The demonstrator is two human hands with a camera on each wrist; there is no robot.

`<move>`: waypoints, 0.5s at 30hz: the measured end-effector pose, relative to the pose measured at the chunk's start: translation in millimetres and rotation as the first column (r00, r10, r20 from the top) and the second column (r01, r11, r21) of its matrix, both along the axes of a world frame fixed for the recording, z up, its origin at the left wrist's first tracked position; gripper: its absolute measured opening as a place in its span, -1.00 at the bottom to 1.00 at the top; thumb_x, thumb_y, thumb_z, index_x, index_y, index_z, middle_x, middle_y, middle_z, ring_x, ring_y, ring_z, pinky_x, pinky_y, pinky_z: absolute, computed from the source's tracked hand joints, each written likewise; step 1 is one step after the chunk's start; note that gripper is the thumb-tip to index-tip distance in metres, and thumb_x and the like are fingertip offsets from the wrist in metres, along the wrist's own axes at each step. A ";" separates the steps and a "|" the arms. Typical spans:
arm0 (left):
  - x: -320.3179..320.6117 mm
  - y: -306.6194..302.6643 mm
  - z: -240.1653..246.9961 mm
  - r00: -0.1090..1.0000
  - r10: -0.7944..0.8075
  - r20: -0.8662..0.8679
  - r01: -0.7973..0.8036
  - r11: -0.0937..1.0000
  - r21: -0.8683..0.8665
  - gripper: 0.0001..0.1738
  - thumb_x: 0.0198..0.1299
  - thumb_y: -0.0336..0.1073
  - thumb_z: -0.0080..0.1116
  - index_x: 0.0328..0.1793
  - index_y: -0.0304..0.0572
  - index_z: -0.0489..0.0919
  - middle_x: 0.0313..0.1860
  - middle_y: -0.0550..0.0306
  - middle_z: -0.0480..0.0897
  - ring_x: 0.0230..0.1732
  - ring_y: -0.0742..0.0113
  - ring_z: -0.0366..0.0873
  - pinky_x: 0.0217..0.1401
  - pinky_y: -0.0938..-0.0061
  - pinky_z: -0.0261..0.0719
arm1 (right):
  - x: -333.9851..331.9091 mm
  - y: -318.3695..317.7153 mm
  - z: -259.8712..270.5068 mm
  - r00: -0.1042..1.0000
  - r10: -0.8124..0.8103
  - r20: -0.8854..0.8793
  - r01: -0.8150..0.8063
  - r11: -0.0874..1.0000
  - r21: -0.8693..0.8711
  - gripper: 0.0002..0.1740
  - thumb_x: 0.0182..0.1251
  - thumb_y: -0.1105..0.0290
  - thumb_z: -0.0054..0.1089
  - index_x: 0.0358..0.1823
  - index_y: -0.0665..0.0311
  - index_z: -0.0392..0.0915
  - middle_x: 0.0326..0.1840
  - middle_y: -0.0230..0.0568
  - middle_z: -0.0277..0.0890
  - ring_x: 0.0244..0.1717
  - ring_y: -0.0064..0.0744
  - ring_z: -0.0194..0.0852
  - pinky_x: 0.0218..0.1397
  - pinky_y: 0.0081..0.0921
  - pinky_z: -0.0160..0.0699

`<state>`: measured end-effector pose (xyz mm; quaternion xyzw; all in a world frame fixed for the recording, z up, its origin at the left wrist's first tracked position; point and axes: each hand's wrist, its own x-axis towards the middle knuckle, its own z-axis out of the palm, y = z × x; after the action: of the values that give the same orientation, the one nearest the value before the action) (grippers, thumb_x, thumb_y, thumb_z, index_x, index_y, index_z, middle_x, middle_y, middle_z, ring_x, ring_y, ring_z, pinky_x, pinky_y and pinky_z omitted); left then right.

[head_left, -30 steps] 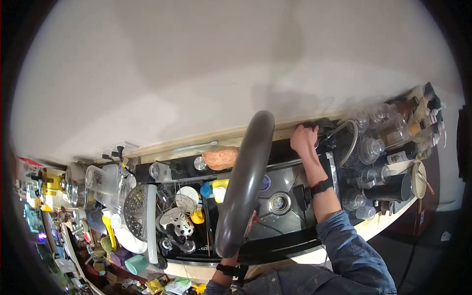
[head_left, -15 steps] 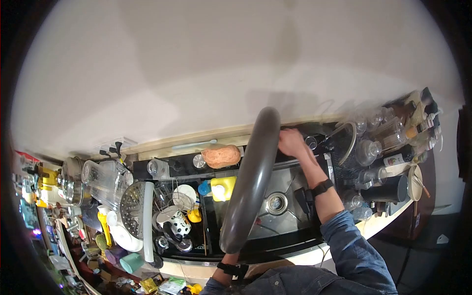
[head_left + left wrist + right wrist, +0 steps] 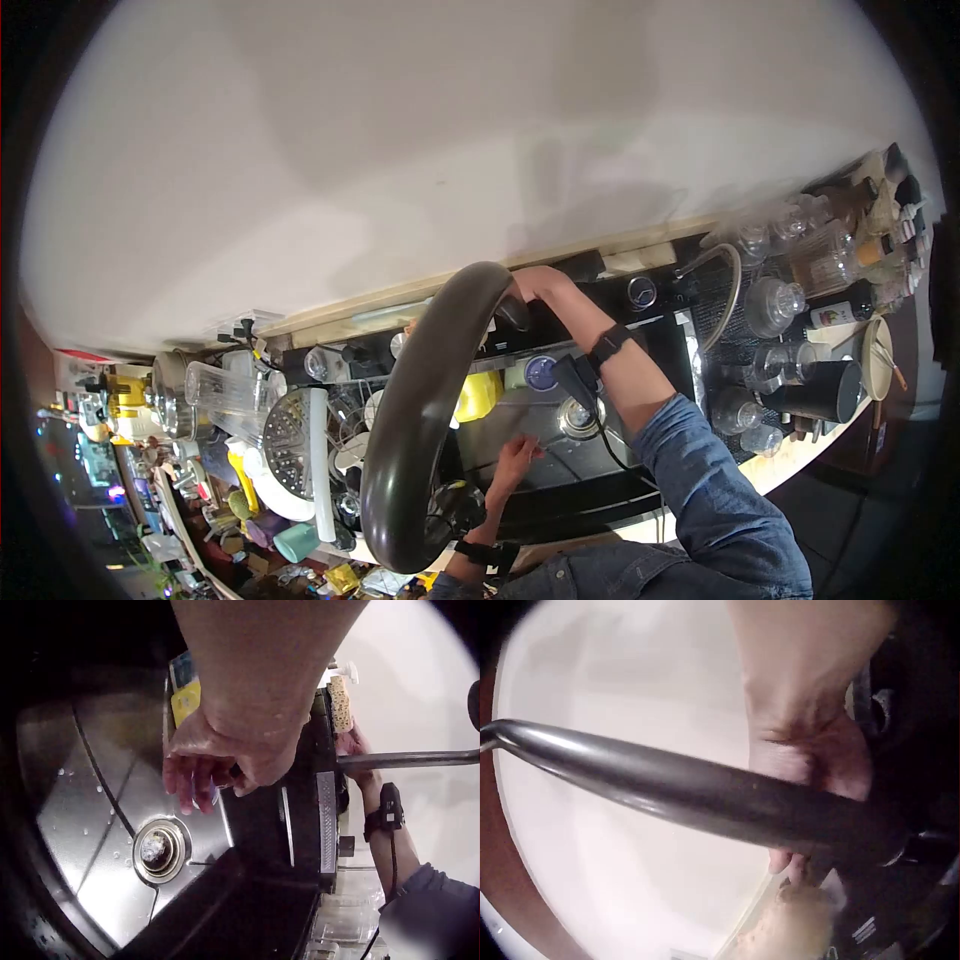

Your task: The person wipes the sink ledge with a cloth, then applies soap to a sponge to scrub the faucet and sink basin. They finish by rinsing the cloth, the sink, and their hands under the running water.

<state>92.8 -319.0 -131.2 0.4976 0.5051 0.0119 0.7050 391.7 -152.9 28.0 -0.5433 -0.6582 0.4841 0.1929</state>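
My right hand (image 3: 540, 285) reaches over the ledge behind the sink, partly hidden by the thick dark faucet (image 3: 425, 430). In the right wrist view its fingertips (image 3: 780, 860) show below the faucet, right at the blurred, peach-coloured sponge (image 3: 795, 919). The left wrist view has that porous sponge (image 3: 340, 705) against the fingers of the same hand. My left hand (image 3: 515, 460) hangs over the sink basin (image 3: 530, 420), holding nothing, its fingers loosely bent. In the left wrist view the left hand (image 3: 232, 754) is near a yellow object (image 3: 186, 701).
A metal drain (image 3: 580, 418) lies in the sink, with a purple round item (image 3: 541, 373) nearby. Left of the faucet are a perforated round plate (image 3: 290, 440) and other dishes. Glass jars (image 3: 773, 305) and a black canister (image 3: 825, 388) crowd the right counter.
My right hand has moved left along the back ledge to behind the faucet. The left hand has come out from behind the faucet, over the sink. The head view has shifted.
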 end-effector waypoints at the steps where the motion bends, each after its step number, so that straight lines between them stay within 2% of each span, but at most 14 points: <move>1: 6.1 2.4 8.4 0.999 -0.032 -0.024 0.033 0.999 0.033 -0.58 0.28 -0.04 0.00 -0.33 -0.31 0.55 -0.46 0.12 0.62 -0.37 0.45 0.49 -0.27 0.55 0.38 | -2.7 4.2 -1.1 1.000 0.011 -0.017 -0.011 1.000 0.004 -0.55 0.34 0.04 -0.13 0.14 0.12 0.38 0.05 -0.10 0.49 0.02 -0.20 0.46 0.06 -0.34 0.37; 6: 17.8 7.2 17.2 0.998 -0.060 -0.035 0.062 0.995 0.072 -0.56 0.28 -0.04 -0.01 -0.33 -0.36 0.55 -0.45 0.07 0.63 -0.38 0.40 0.52 -0.25 0.50 0.41 | -9.1 10.4 -4.5 0.996 0.034 -0.084 -0.032 0.999 0.025 -0.51 0.32 0.01 -0.11 0.14 0.13 0.41 0.15 -0.13 0.45 0.08 -0.31 0.43 0.12 -0.39 0.33; 8: 21.6 10.4 26.2 0.998 -0.065 -0.015 0.066 0.993 0.095 -0.55 0.28 -0.03 -0.01 -0.33 -0.37 0.55 -0.45 0.06 0.63 -0.40 0.39 0.52 -0.27 0.48 0.42 | -5.2 8.2 -14.9 0.995 0.002 -0.101 0.002 0.999 0.042 -0.49 0.31 0.00 -0.11 0.14 0.13 0.43 0.19 -0.15 0.43 0.11 -0.35 0.42 0.14 -0.42 0.31; 9: 17.4 12.1 21.0 0.996 -0.077 -0.035 0.081 0.990 0.112 -0.56 0.27 -0.03 0.00 -0.33 -0.36 0.55 -0.45 0.06 0.63 -0.41 0.39 0.52 -0.28 0.48 0.43 | -6.3 9.1 -34.4 0.986 -0.039 -0.163 0.056 0.993 0.100 -0.52 0.30 -0.01 -0.12 0.06 0.13 0.50 0.12 -0.12 0.50 0.04 -0.31 0.47 0.07 -0.39 0.36; 11: 3.3 10.8 5.5 0.992 -0.100 -0.071 0.109 0.985 0.134 -0.56 0.27 -0.03 0.01 -0.33 -0.35 0.55 -0.45 0.06 0.63 -0.42 0.39 0.52 -0.29 0.47 0.43 | 14.0 3.4 -30.0 0.993 -0.120 -0.018 0.113 0.972 -0.206 -0.44 0.39 -0.08 -0.26 0.12 0.16 0.46 0.17 -0.14 0.46 0.11 -0.35 0.42 0.17 -0.45 0.29; 12: 0.8 10.7 7.1 0.995 -0.070 -0.072 0.076 0.994 0.084 -0.57 0.27 -0.03 0.01 -0.33 -0.34 0.56 -0.45 0.06 0.63 -0.43 0.39 0.52 -0.30 0.48 0.43 | 26.7 -10.8 -22.6 0.989 -0.148 -0.019 0.140 0.965 -0.223 -0.37 0.41 -0.15 -0.36 0.17 0.18 0.42 0.15 -0.14 0.47 0.13 -0.34 0.40 0.23 -0.48 0.24; 13: -0.6 10.9 11.4 0.997 -0.037 -0.073 0.040 0.999 0.033 -0.57 0.27 -0.03 0.01 -0.32 -0.33 0.56 -0.45 0.06 0.63 -0.43 0.39 0.53 -0.31 0.48 0.43 | 33.4 -22.9 -20.2 0.984 -0.172 0.035 0.176 0.962 -0.208 -0.35 0.41 -0.17 -0.39 0.18 0.16 0.42 0.18 -0.12 0.44 0.19 -0.25 0.36 0.27 -0.46 0.21; 14: -1.4 10.6 14.3 0.997 -0.002 -0.075 0.001 1.000 -0.016 -0.58 0.27 -0.03 0.02 -0.31 -0.32 0.56 -0.45 0.05 0.64 -0.44 0.40 0.53 -0.31 0.49 0.44 | 38.2 -39.9 -16.6 0.956 -0.256 0.143 0.273 0.956 -0.107 -0.36 0.42 -0.16 -0.39 0.17 0.16 0.43 0.21 -0.08 0.40 0.25 -0.15 0.31 0.29 -0.43 0.19; 15: -5.5 7.8 9.1 0.997 -0.021 -0.074 0.021 1.000 0.002 -0.58 0.27 -0.02 0.02 -0.30 -0.31 0.56 -0.45 0.07 0.63 -0.45 0.39 0.53 -0.35 0.50 0.44 | 44.2 -48.4 -17.5 0.945 -0.269 0.189 0.297 0.945 -0.139 -0.36 0.42 -0.15 -0.38 0.18 0.17 0.42 0.22 -0.07 0.39 0.27 -0.14 0.29 0.30 -0.42 0.20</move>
<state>87.3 -311.2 -122.2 0.5039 0.5254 -0.0132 0.6854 435.9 -201.4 10.5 -0.6852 -0.5444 0.4571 0.1589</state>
